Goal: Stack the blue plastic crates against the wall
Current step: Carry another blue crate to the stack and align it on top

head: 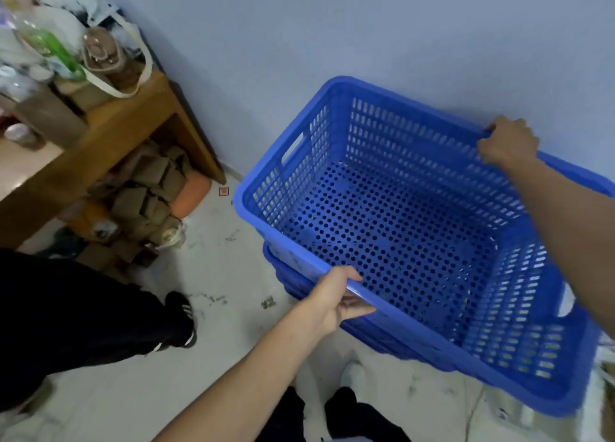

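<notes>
A blue perforated plastic crate (399,228) sits tilted on top of another blue crate (299,282), whose rim shows just beneath its near-left side. Both stand on the floor close to the pale blue wall (366,25). My left hand (336,297) grips the top crate's near rim, thumb over the edge. My right hand (507,140) is closed over the far rim, next to the wall. The top crate is empty, with handle slots in its end walls.
A wooden table (133,125) cluttered with bottles and bags stands at left, with cardboard boxes (146,202) beneath it. Another person's dark-trousered leg and black shoe (179,315) are on the tiled floor at left. My own legs show at the bottom edge.
</notes>
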The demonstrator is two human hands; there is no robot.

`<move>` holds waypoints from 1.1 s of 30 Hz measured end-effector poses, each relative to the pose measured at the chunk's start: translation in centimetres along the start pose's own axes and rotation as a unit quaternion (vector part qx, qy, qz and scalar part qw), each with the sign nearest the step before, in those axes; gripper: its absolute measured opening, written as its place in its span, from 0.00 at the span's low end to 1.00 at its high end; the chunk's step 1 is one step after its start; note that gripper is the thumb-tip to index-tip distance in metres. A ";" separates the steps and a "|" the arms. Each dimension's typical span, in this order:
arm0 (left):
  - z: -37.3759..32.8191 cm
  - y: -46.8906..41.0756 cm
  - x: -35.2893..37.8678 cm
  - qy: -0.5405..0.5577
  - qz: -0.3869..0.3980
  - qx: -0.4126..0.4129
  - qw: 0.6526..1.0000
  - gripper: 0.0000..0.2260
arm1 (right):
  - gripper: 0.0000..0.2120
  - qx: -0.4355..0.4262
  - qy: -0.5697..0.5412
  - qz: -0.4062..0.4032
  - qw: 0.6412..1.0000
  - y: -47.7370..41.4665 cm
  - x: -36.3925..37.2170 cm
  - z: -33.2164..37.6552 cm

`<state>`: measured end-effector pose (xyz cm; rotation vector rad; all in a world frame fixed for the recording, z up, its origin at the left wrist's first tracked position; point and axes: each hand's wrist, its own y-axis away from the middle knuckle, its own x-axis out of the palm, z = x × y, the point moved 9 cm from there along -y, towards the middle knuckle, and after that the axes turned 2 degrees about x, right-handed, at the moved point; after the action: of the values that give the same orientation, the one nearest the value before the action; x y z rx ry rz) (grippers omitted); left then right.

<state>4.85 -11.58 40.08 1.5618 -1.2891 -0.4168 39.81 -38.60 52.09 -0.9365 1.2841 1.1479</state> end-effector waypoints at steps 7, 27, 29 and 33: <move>-0.3 -1.9 0.3 -0.069 0.052 -0.019 0.996 0.08 | 0.32 -0.041 0.041 0.061 0.996 -0.9 2.4 0.0; -6.0 1.7 -0.7 -0.676 0.142 0.040 0.722 0.38 | 0.34 -0.137 -0.034 0.114 0.983 14.5 0.9 1.8; -6.7 2.5 -0.5 -0.696 0.154 0.066 0.699 0.35 | 0.33 -0.126 -0.041 0.119 0.984 17.0 0.7 2.3; -8.7 5.5 1.0 -0.716 0.206 0.197 0.637 0.22 | 0.34 -0.087 -0.075 0.139 0.984 22.2 1.6 2.0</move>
<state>9.13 -7.76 48.74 0.9754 -3.0475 -1.2693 18.51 -31.80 52.66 -0.7949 1.2317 1.5388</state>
